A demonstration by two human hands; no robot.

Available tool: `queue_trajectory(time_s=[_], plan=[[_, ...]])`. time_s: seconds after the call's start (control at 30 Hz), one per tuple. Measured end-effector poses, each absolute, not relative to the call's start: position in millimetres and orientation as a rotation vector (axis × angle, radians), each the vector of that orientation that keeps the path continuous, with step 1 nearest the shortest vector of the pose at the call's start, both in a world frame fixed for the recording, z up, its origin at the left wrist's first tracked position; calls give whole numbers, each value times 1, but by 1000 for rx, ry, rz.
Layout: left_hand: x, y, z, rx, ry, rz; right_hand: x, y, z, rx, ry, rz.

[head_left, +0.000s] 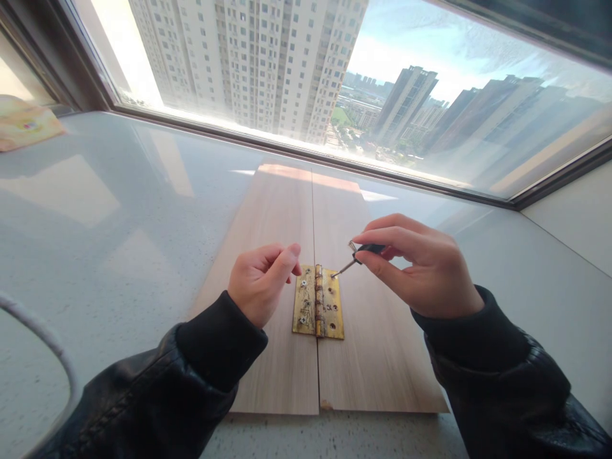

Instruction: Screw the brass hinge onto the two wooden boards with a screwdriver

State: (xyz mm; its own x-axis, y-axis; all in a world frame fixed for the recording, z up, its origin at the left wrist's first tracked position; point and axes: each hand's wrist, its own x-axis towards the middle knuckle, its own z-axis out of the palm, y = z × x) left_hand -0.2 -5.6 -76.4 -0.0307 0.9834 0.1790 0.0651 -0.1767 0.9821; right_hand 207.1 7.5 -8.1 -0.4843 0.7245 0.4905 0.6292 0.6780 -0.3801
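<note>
A screwdriver (pixel 369 249) was pinched between the thumb and fingers of the right hand (pixel 418 268), its tip set at the top hole of the right leaf of the hinge (pixel 319 303). The hinge was laid across the seam of two boards (pixel 275 376), between the hands, below the left hand's (pixel 258 284) curled-in fingers and thumb; whether anything was enclosed there could not be told.

There are 1 bare left hand (pixel 261 280) and 1 bare right hand (pixel 425 268), 2 black sleeves (pixel 478 331), 1 black-handled, thin-shafted screwdriver (pixel 370 248), 1 rectangular brass-coloured metal hinge (pixel 319 303), 2 silver cross-slotted screw heads (pixel 304 283) on its left leaf, 2 pale wood-grain boards (pixel 275 370) and 1 curved white cable (pixel 57 347).
</note>
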Motion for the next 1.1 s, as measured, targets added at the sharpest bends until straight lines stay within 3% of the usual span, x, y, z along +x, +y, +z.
queue_trajectory(time_s=[0.23,0.57,0.87,1.1], plan=[[0,-6,-74,1363,1195,1320,217,9,-3,-1169,-2237,385],[0,-7,-75,1381,1211,1287,210,9,-9,-1078,-2280,-119],[0,-6,-75,1377,1188,1295,215,8,-5,-1051,-2337,362],[2,-5,-76,1360,1180,1298,218,5,4,-1148,-2441,150]])
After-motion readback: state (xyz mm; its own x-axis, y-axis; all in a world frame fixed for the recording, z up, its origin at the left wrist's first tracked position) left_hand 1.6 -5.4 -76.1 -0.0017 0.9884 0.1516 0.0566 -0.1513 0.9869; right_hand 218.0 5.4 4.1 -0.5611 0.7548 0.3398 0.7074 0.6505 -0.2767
